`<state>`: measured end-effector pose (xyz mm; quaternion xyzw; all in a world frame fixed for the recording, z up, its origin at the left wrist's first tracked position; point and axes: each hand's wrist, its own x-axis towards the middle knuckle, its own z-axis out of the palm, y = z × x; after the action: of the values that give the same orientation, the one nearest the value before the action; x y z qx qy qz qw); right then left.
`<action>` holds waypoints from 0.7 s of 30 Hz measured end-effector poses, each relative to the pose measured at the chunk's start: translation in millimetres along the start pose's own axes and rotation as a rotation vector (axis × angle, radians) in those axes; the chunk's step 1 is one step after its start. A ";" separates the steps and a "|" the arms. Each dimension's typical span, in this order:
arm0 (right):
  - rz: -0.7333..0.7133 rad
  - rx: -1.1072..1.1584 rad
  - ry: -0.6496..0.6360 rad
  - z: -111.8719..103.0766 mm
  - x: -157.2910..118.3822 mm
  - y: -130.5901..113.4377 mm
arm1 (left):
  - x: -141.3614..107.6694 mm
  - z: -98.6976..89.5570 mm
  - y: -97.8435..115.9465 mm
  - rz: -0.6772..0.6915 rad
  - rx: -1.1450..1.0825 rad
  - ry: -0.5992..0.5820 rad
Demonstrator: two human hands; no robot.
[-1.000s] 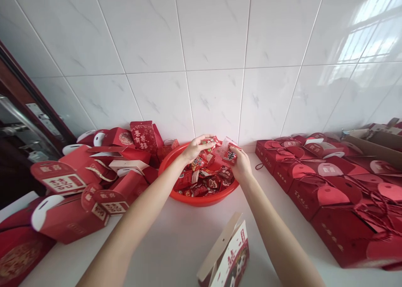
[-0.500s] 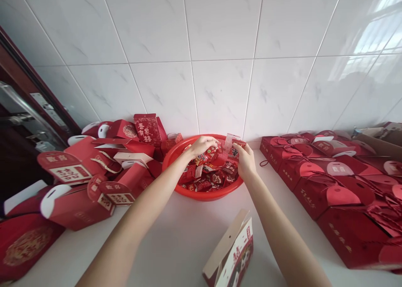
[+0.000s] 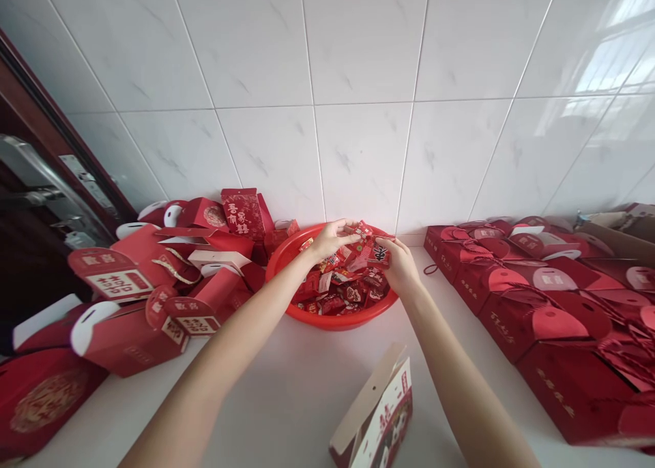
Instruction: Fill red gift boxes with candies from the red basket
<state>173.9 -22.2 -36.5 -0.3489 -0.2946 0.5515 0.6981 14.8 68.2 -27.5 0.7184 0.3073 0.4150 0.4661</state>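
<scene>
Both hands are above the red basket (image 3: pixel 332 320) — the left hand (image 3: pixel 330 239) over its back middle, with fingers drawn narrow around a patterned red packet (image 3: pixel 362 229), and the right hand (image 3: pixel 402 267) over its right side, pinching a red packet with bold black lettering (image 3: pixel 379 254). The two packets overlap or nearly meet over the basket; which, I cannot tell. Inside the basket lie many small wrapped packets (image 3: pixel 353 291), mostly red. In front of the basket, a little right of its middle, a white-and-maroon box (image 3: pixel 383 413) stands on the worktop (image 3: pixel 276 386). Left of the basket is a jumble of red boxes (image 3: pixel 127 338); to its right, corded red boxes (image 3: pixel 504 321) sit in close rows — and behind it rises a tiled wall (image 3: pixel 358 147)
</scene>
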 end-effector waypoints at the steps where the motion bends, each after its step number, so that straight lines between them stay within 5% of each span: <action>1: 0.022 0.002 -0.038 -0.2 -0.3 -0.1 | 0.2 1.4 -1.0 0.016 -0.013 -0.007; 5: 0.076 0.010 -0.134 -0.4 -2.7 -0.2 | 0.2 4.9 -0.3 0.039 0.005 -0.024; 9: 0.034 0.016 -0.044 0.8 -3.5 -0.1 | -1.9 0.6 3.0 -0.059 0.037 -0.043; 12: -0.009 0.045 0.067 2.6 -2.7 -0.9 | -5.2 -5.1 0.3 -0.185 0.191 -0.197; 16: -0.029 0.070 0.159 5.2 -2.7 -3.7 | -8.3 -8.6 -9.5 -0.315 0.661 -0.474; 21: -0.010 0.085 0.213 9.5 -6.6 -8.2 | -7.0 -9.0 -12.0 -0.304 0.775 -0.410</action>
<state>169.5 -28.3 -24.5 -0.3741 -0.1970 0.5198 0.7423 3.0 70.6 -38.8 0.8536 0.4433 0.0459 0.2698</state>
